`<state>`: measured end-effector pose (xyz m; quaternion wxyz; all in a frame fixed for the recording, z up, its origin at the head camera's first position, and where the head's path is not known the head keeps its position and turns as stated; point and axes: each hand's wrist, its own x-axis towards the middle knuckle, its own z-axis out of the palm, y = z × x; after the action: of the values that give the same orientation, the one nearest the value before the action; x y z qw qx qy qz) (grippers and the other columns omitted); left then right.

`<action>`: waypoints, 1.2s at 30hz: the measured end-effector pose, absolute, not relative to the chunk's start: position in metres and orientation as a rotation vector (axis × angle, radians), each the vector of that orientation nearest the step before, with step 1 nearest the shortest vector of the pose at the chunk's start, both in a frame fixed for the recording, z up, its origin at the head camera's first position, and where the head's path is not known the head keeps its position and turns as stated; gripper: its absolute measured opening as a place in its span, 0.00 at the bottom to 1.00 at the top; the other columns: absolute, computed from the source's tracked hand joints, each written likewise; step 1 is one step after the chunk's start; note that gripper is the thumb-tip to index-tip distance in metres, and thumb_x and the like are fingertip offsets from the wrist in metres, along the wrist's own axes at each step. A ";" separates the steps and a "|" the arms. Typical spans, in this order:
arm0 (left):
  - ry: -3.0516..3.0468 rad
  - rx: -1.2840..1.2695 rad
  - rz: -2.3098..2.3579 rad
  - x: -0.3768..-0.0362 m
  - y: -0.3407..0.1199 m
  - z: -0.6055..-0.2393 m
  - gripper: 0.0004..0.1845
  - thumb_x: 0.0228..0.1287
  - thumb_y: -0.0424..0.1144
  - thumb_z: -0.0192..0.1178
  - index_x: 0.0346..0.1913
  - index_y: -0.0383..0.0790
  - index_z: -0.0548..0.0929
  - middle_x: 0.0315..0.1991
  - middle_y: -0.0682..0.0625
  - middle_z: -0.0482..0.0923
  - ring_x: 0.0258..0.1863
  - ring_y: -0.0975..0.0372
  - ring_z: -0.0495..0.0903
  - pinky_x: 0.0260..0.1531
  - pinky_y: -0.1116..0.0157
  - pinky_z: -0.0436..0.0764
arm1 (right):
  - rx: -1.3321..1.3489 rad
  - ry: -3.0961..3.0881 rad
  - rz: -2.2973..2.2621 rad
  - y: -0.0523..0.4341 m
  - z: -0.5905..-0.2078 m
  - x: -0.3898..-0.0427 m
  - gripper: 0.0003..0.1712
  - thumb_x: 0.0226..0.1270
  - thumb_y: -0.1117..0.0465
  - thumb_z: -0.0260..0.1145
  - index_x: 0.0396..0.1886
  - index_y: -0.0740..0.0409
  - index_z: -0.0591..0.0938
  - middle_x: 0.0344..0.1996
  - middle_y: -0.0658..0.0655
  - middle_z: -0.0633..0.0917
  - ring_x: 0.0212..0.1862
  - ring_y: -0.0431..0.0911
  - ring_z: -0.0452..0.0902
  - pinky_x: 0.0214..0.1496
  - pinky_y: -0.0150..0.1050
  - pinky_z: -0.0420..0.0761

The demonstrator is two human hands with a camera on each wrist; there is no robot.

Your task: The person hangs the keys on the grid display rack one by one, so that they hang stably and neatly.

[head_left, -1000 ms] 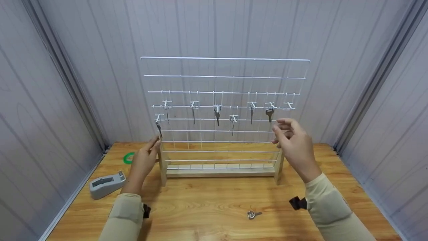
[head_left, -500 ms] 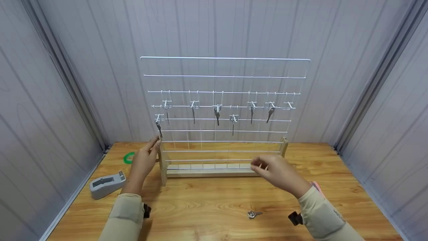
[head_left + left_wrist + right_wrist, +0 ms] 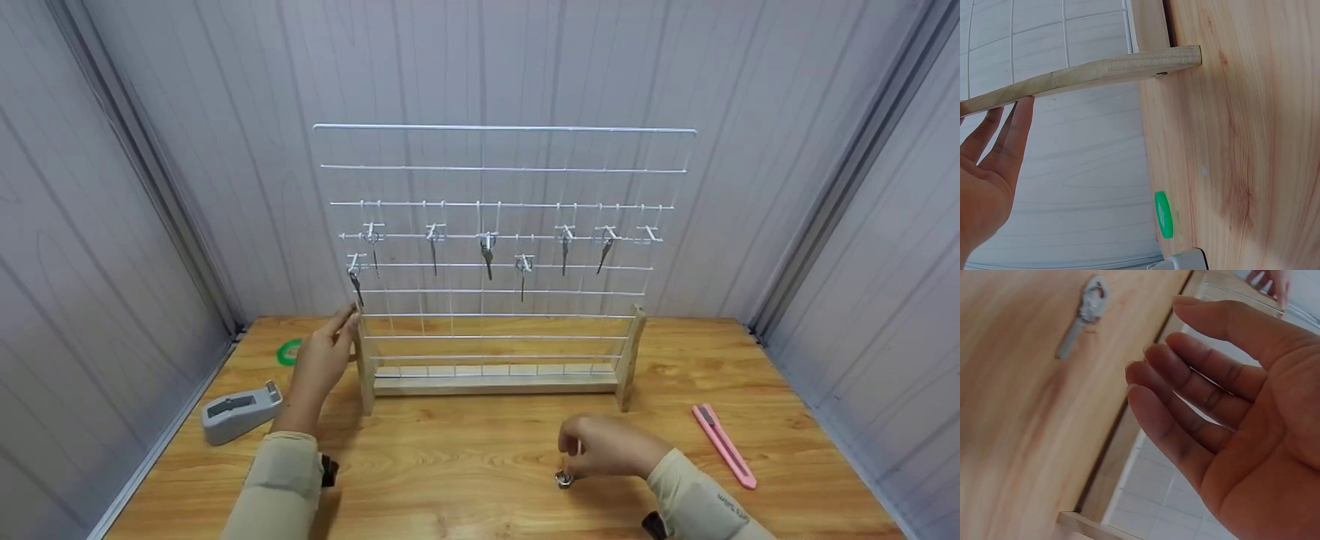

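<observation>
My left hand (image 3: pixel 319 356) rests its straight fingers against the left wooden upright (image 3: pixel 1112 70) of a white wire rack (image 3: pixel 495 385). Several keys hang by their rings from hooks on this rack, among them one key (image 3: pixel 488 259) near the middle. The rightmost hook (image 3: pixel 649 235) carries no key. In the head view my right hand (image 3: pixel 611 446) is low over the table, its fingertips right at a loose key with a metal ring (image 3: pixel 564 480). The right wrist view shows the same loose key (image 3: pixel 1094 304) lying apart from the loosely bent fingers (image 3: pixel 1157 419), which hold nothing.
A pink utility knife (image 3: pixel 725 446) lies to the right of my right hand. On the left are a grey tape dispenser (image 3: pixel 241 412) and a green tape roll (image 3: pixel 289 352). Panelled walls (image 3: pixel 862 225) enclose the wooden table (image 3: pixel 450 465) on three sides.
My right hand has come down from the rack's right side to the loose key on the table, uncovering the pink knife. The rightmost hanging key has turned on its hook. My left hand has stayed put.
</observation>
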<state>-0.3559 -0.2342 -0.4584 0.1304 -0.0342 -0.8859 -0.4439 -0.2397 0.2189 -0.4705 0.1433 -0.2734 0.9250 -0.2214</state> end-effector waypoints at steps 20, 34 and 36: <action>-2.570 -0.086 -1.357 -0.356 -0.233 -0.457 0.30 0.86 0.57 0.48 0.82 0.52 0.68 0.78 0.38 0.72 0.70 0.40 0.81 0.53 0.51 0.94 | -0.668 2.682 -0.667 0.211 -0.500 -0.232 0.13 0.62 0.55 0.80 0.34 0.57 0.84 0.29 0.46 0.79 0.31 0.37 0.70 0.32 0.33 0.74; -2.542 -0.099 -1.386 -0.355 -0.233 -0.457 0.29 0.86 0.57 0.49 0.82 0.53 0.70 0.76 0.36 0.74 0.68 0.38 0.82 0.52 0.52 0.94 | -0.548 2.659 -0.752 0.221 -0.511 -0.238 0.15 0.60 0.53 0.82 0.31 0.52 0.83 0.30 0.46 0.81 0.33 0.41 0.74 0.33 0.34 0.74; -2.548 -0.098 -1.375 -0.355 -0.233 -0.457 0.29 0.86 0.58 0.48 0.82 0.53 0.69 0.76 0.36 0.74 0.68 0.38 0.81 0.53 0.51 0.94 | -0.530 2.638 -0.777 0.221 -0.513 -0.239 0.14 0.61 0.53 0.82 0.31 0.51 0.83 0.30 0.45 0.81 0.33 0.41 0.74 0.33 0.34 0.74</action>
<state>-0.3554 -0.2329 -0.4566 0.1220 -0.0335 -0.8730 -0.4711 -0.2387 0.2213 -0.5128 0.1696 -0.1866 0.9282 -0.2735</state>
